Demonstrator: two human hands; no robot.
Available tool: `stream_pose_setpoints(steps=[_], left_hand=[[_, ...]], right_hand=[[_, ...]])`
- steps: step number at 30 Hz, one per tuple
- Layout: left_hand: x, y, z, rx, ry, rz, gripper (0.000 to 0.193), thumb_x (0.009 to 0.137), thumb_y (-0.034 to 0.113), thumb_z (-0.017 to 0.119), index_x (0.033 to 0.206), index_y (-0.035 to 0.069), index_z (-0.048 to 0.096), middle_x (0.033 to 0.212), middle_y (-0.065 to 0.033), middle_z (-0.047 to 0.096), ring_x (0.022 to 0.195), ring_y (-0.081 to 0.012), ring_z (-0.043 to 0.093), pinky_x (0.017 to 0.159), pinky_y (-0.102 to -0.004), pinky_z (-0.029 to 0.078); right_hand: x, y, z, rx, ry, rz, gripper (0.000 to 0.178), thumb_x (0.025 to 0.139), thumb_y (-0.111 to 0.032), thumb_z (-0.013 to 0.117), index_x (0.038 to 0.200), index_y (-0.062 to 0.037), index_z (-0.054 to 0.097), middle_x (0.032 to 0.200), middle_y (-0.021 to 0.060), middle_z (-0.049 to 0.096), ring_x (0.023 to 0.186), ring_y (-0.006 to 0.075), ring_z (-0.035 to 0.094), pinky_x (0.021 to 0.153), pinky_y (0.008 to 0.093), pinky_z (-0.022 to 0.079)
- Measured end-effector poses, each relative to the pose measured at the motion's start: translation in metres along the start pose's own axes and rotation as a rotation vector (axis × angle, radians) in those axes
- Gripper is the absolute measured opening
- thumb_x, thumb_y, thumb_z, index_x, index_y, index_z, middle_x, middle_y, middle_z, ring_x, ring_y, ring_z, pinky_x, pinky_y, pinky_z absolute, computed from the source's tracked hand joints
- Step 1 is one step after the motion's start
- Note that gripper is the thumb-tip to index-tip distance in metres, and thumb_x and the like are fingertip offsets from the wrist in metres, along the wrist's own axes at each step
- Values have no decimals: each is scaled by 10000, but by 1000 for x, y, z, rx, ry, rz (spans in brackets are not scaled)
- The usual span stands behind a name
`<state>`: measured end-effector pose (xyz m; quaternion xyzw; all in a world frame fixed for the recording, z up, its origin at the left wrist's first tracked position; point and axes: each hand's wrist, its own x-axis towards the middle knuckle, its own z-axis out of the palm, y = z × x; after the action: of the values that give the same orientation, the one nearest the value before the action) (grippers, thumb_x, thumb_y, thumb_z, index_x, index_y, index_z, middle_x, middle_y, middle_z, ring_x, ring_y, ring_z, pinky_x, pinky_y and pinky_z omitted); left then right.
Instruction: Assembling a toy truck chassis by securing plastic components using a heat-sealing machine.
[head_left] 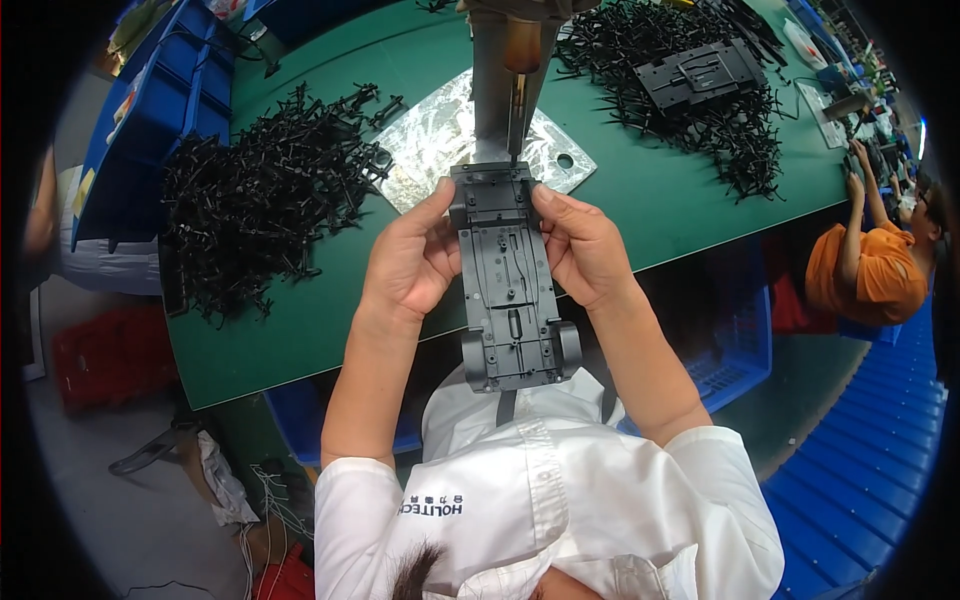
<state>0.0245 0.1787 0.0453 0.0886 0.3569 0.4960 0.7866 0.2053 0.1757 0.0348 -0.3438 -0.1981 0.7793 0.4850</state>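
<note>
1. White-sleeved arms of the person wearing the camera rise from the lower edge, both reaching up to a dark grey toy-car chassis [510, 280], which serves as the landmark for everything below.
2. That chassis is a long flat plastic plate with moulded ribs and slots, held lengthwise over the near edge of the green table [330, 330]; its near end carries two rounded wheel arches and overhangs the person's white shirt.
3. On the chassis's left side, the left hand [408, 262] is closed on it, thumb lying across the upper left corner and the fingers wrapped behind the edge.
4. On its right side, the right hand [583, 247] grips the same way, thumb pressed on the upper right corner and the fingers curled beneath.
5. Directly beyond the chassis's far end, a grey upright machine column [497, 80] carries a thin vertical tool tip [517, 125]; the tip comes down to the chassis's far edge, though I cannot tell whether it touches.
6. Under that far end lies a shiny crinkled metal sheet [440, 135] with a round hole.
7. Left of the chassis, a heap of black plastic sprues [260, 200] covers the table.
8. Far right and beyond it, a second pile of black sprues [730, 130] bears another dark chassis plate [700, 75].
9. Far left of the chassis stand blue bins [165, 100].
10. Right of it, past the table edge, another person in an orange shirt [865, 280] sits with raised hands.
</note>
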Motion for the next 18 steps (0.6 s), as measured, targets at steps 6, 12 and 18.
stream_pose_setpoints(steps=[6, 12, 18], left_hand=[[0, 2, 2, -5, -13, 4, 293, 886, 178, 568, 1083, -34, 524, 1033, -141, 593, 930, -216, 606, 804, -335, 533], [-2, 3, 4, 16, -2, 13, 294, 886, 181, 569, 1084, -32, 522, 1044, -143, 585, 929, -214, 606, 798, -332, 536], [-1, 4, 5, 18, -7, 24, 300, 885, 188, 573, 1084, -30, 519, 1041, -141, 582, 927, -211, 603, 796, -327, 535]], right_hand=[[-1, -3, 6, 11, 15, -13, 229, 914, -195, 532, 1002, 3, 605, 829, 30, 628, 647, 60, 565, 556, 186, 473], [0, -4, 5, 7, -8, -14, 227, 910, -194, 540, 1000, 3, 605, 816, 23, 625, 655, 56, 566, 558, 185, 476], [1, -4, 5, -2, -8, -8, 230, 902, -208, 556, 995, -4, 607, 776, 4, 612, 619, 38, 547, 523, 169, 448]])
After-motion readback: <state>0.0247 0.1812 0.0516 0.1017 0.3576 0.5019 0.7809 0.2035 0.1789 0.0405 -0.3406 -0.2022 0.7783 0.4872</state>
